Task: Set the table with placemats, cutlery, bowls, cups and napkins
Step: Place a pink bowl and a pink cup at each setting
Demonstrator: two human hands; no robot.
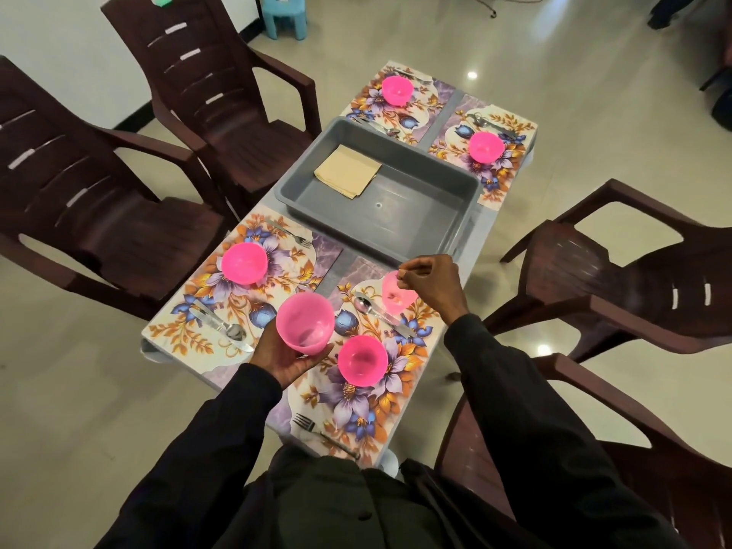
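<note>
One pink cup fills the left grip; the right grip pinches a second cup near the tray rim.

Setting: domestic dining room. Evidence: narrow table laid with floral placemats, pink bowls and cutlery; four brown moulded plastic armchairs, two left of the table, two right of it; glossy cream tiled floor beneath it; small blue plastic stool beyond its far end, near a white wall.
</note>
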